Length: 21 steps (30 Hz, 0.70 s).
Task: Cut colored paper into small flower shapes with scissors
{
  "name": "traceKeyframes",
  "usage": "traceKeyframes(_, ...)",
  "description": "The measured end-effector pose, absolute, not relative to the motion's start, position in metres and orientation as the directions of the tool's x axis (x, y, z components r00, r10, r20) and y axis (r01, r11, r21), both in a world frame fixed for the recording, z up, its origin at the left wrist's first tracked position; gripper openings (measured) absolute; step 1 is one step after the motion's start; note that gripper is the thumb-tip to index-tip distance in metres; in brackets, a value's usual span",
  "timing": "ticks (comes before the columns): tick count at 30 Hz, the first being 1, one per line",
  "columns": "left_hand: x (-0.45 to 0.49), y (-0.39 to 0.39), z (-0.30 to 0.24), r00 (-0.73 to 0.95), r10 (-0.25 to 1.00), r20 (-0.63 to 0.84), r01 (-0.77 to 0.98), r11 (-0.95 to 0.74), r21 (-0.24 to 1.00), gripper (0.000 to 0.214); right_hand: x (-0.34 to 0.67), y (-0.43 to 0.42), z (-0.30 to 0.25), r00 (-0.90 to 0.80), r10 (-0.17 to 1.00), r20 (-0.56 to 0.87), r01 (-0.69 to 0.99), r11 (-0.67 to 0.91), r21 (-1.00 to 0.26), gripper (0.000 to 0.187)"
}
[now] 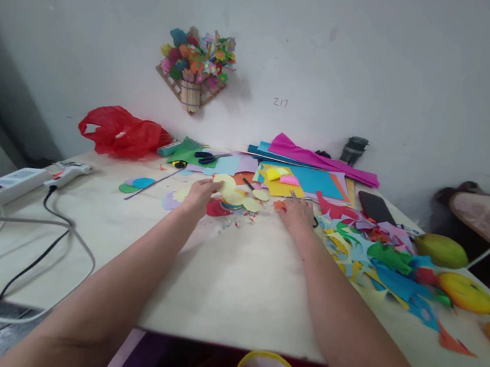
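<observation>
My left hand (199, 196) is closed, with its fingertips pinching a pale yellow paper circle (225, 184). Close by lie more pale yellow circles (251, 204) on a small stack of coloured rounds, and a red paper piece (217, 208) is beside them. My right hand (297, 214) is low over the table, curled on a pair of scissors (315, 222); the blade tips show beyond the fingers and a dark handle shows at the hand's right, while the middle is hidden. An orange paper scrap (279, 205) is at its fingertips.
Coloured paper scraps (382, 263) spread on the right, near a phone (376, 208) and mangoes (466, 292). Paper sheets (315, 181), dark-handled scissors (206, 157) and a red plastic bag (124, 132) lie at the back. A power strip (10, 185) and cables occupy the left.
</observation>
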State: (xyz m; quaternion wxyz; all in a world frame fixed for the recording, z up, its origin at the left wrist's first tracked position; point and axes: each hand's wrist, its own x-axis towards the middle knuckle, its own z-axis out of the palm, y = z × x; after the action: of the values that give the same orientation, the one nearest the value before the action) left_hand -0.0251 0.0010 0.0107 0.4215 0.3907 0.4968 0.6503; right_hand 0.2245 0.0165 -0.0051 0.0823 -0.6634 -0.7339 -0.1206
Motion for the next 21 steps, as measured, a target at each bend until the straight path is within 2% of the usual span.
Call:
traceKeyframes(6, -0.024, -0.004, 0.017, -0.243, 0.97, 0.025, -0.266, -0.091, 0.96, 0.028, 0.221, 0.022, -0.01, -0.194, 0.929, 0.315, 0.976, 0.151, 0.155, 0.04)
traceKeyframes(10, -0.02, -0.006, 0.014, -0.193, 0.981, -0.005, -0.287, -0.052, 0.956, 0.027, 0.22, 0.021, -0.01, -0.177, 0.915, 0.362, 0.984, 0.159, 0.079, 0.04)
traceKeyframes(12, -0.017, -0.008, 0.013, -0.161, 0.987, -0.012, -0.283, -0.034, 0.959, 0.026, 0.221, 0.021, -0.009, -0.109, 0.902, 0.417, 0.986, 0.151, -0.07, 0.036)
traceKeyframes(15, -0.013, -0.009, 0.012, -0.118, 0.993, -0.019, -0.264, -0.013, 0.964, 0.025, 0.222, 0.022, -0.008, 0.089, 0.894, 0.439, 0.855, 0.158, -0.495, 0.029)
traceKeyframes(17, -0.01, -0.01, 0.011, -0.102, 0.994, -0.029, -0.249, 0.003, 0.968, 0.024, 0.223, 0.023, -0.007, 0.187, 0.912, 0.364, 0.599, 0.188, -0.778, 0.027)
traceKeyframes(18, -0.008, -0.01, 0.011, -0.093, 0.995, -0.038, -0.241, 0.015, 0.97, 0.023, 0.223, 0.023, -0.008, 0.202, 0.929, 0.31, 0.446, 0.195, -0.874, 0.027)
traceKeyframes(21, -0.004, -0.013, 0.011, -0.04, 0.996, -0.084, -0.205, 0.074, 0.976, 0.022, 0.22, 0.021, -0.008, 0.137, 0.977, 0.163, 0.072, 0.154, -0.985, 0.028)
